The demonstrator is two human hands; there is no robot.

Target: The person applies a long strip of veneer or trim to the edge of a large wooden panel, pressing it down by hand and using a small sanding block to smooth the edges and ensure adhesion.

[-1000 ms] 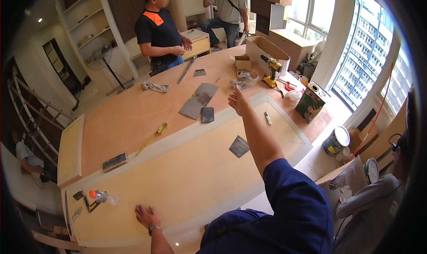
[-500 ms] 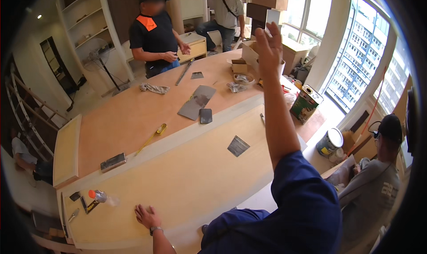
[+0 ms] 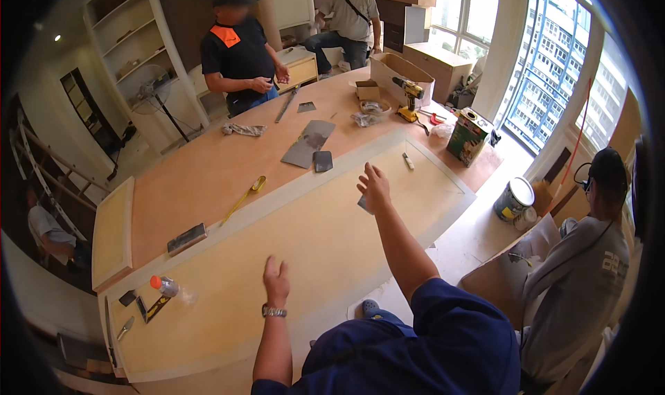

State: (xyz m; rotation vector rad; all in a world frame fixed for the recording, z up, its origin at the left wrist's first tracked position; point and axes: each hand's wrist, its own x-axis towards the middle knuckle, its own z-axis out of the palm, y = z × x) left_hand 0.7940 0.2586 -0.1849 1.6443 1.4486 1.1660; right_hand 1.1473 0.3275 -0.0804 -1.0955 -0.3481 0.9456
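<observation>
My left hand (image 3: 276, 281), with a watch (image 3: 275, 311) at its wrist, holds nothing, thumb and fingers apart above the pale yellow panel (image 3: 242, 319). My right hand (image 3: 375, 187) is stretched out over the panel's far right part, its fingers open. Partly hidden behind it is a dark grey sheet (image 3: 362, 203). A small white tube (image 3: 409, 161) lies to its right. Past the panel's pale border are a dark pad (image 3: 323, 162) and a larger grey sheet (image 3: 308, 144). A dark rectangular block (image 3: 187, 240) and a yellow tape measure (image 3: 244, 200) lie farther left.
An orange-capped bottle (image 3: 165, 286), a square tool (image 3: 151, 308) and a scraper (image 3: 125, 328) lie at the left end. A yellow drill (image 3: 410, 97) and a green can (image 3: 470, 137) stand at the far right. One person (image 3: 239, 56) stands across the table; another (image 3: 578, 270) sits at right.
My right hand has come down from high up to over the panel. My left hand has lifted off the panel and moved forward and right. The drill, hidden before, now shows.
</observation>
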